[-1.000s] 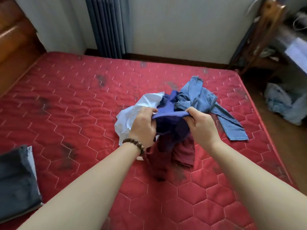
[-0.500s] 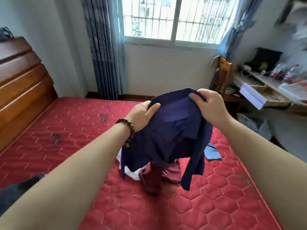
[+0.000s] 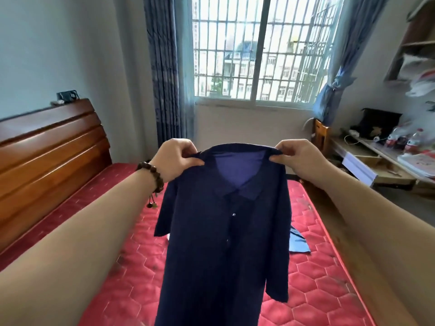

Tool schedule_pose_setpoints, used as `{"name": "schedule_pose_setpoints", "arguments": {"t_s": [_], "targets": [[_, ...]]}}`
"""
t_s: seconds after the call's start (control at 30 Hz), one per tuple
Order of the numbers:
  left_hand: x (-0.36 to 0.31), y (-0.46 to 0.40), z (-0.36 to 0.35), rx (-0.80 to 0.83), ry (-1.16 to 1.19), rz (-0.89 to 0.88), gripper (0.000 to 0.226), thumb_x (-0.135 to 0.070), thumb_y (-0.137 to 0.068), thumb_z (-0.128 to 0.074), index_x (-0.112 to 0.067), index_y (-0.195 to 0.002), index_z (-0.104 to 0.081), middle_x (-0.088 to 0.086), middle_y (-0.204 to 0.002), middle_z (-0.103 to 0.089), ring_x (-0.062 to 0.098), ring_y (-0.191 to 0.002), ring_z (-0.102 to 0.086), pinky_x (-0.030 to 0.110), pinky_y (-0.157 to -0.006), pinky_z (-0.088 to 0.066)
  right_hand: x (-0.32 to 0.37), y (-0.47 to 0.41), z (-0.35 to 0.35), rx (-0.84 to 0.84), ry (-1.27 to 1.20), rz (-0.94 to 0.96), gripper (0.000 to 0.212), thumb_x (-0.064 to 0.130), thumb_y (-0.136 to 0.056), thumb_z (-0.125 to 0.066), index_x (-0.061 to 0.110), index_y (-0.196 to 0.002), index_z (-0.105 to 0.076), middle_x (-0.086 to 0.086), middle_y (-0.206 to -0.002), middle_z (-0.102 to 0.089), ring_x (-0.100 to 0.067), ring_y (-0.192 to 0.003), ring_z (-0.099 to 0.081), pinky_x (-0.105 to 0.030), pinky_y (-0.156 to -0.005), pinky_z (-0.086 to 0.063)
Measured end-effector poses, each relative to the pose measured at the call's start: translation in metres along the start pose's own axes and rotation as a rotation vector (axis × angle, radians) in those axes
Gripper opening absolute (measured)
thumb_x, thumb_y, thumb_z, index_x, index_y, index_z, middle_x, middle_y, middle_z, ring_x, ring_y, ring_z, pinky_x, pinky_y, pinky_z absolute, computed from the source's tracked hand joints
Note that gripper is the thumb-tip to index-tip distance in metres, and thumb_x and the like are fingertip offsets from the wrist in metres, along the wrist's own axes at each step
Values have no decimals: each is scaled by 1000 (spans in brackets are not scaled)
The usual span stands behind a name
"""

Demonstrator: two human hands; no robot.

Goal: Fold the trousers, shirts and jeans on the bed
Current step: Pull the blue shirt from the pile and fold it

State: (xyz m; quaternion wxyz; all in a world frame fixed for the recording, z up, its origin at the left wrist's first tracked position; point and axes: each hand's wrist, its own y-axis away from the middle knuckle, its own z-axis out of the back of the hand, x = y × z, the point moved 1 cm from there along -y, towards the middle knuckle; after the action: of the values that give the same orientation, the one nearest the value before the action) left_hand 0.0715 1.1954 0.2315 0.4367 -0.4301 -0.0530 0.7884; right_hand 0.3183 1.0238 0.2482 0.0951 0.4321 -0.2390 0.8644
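Observation:
A dark navy button-up shirt (image 3: 223, 236) hangs full length in the air above the red quilted bed (image 3: 131, 274), its front towards me. My left hand (image 3: 175, 158), with a bead bracelet on the wrist, pinches the shirt's left shoulder by the collar. My right hand (image 3: 299, 157) pinches the right shoulder. A corner of a light blue garment (image 3: 297, 243) peeks out on the bed behind the shirt's right side. The remaining clothes pile is hidden behind the hanging shirt.
A wooden headboard (image 3: 47, 156) runs along the left. A barred window (image 3: 259, 48) with blue curtains is straight ahead. To the right stand a wooden chair (image 3: 321, 135) and a cluttered desk (image 3: 381, 161) with bottles.
The shirt has been lifted off the pile and raised high. My hands moved apart to its shoulders, so it now hangs spread open. The view has tilted up towards the window.

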Motion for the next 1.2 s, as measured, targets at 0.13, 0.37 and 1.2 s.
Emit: {"name": "schedule_pose_setpoints", "arguments": {"t_s": [0.13, 0.37, 1.2], "targets": [[-24, 21, 2, -196, -14, 22, 25, -20, -74, -81, -10, -65, -60, -5, -52, -51, 1, -45, -44, 10, -47, -34, 4, 19, 3, -51, -74, -33, 17, 6, -88, -64, -1, -73, -64, -9, -65, -54, -16, -61, -46, -26, -54, -40], [-50, 39, 19, -204, -49, 1, 26, -27, -89, -65, -12, -68, -68, 0, -56, -59, 5, -49, -47, 12, -49, -37, 15, 41, 1, -36, -106, -44, 29, 27, -97, -54, 3, -81, -61, -3, -65, -55, -14, -61, -49, -28, -59, -40], [-39, 58, 100, 278, 560, 111, 36, -27, -81, -71, 5, -79, -55, 9, -72, -56, 16, -63, -51, 25, -57, -45, 82, 46, -12, 311, -507, -55, 43, 30, -70, -80, 3, -101, -68, -12, -97, -70, -22, -82, -68, -35, -78, -57]]}}
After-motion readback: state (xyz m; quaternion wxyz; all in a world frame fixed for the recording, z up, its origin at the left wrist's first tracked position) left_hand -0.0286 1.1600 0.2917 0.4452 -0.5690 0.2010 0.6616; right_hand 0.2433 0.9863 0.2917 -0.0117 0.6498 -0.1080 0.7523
